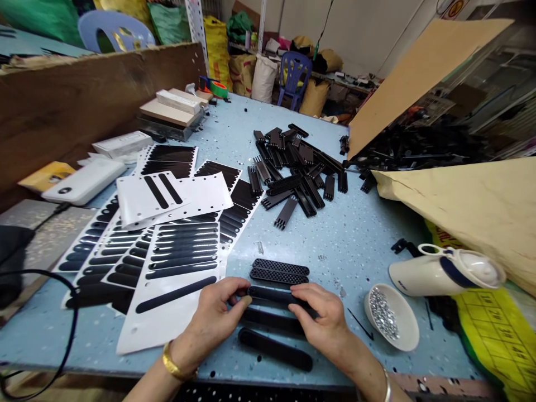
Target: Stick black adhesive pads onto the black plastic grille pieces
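Low over the front of the table, a long black strip [270,295] with rounded ends stretches between my two hands. My left hand [220,312] pinches its left end with thumb and fingers. At the other end, my right hand [324,318] has thumb and fingers closed on it, hiding that tip. Two textured black strips [278,271] lie side by side just beyond. Nearer me are a smooth black strip [272,321], partly covered by my right hand, and another smooth strip [275,350]. Left of my left hand is a white backing sheet [167,312] of black stickers.
A pile of black plastic pieces [293,167] lies farther back. At right stand a white bowl [408,329] of small silvery parts and a cream lidded cup [427,274] on its side. More sticker sheets [109,245] overlap at left, near a white power bank [84,181].
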Demonstrator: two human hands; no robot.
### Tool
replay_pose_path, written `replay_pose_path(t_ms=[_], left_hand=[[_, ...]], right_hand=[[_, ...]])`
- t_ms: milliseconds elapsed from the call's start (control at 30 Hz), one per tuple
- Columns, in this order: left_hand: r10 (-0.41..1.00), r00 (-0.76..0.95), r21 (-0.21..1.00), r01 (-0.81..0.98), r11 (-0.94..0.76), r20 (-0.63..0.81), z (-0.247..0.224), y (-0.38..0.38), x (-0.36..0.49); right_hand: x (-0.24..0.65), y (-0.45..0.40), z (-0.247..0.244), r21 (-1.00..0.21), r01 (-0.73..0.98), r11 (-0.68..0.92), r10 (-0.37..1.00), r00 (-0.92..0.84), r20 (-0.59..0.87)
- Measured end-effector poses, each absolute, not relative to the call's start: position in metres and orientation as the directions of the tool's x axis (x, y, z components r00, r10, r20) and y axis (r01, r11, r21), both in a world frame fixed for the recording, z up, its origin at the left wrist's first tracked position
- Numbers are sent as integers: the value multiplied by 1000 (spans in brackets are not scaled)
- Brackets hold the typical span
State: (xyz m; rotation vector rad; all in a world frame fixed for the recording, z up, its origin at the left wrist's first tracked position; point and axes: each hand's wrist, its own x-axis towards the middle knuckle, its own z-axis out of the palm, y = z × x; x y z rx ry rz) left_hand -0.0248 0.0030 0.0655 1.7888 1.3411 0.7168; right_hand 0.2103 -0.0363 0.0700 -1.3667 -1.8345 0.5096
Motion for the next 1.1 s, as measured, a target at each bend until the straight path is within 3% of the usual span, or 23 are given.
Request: replay_pose_path(t_ms=[200,1100], left_hand=[[957,290,838,524,-152,-8,67,3,-25],[950,311,838,524,-153,-20,71,4,-24]], right_hand=[[211,-37,70,-777,551,304,941,-46,335],[207,-37,68,-702,621,348,925,-104,366]])
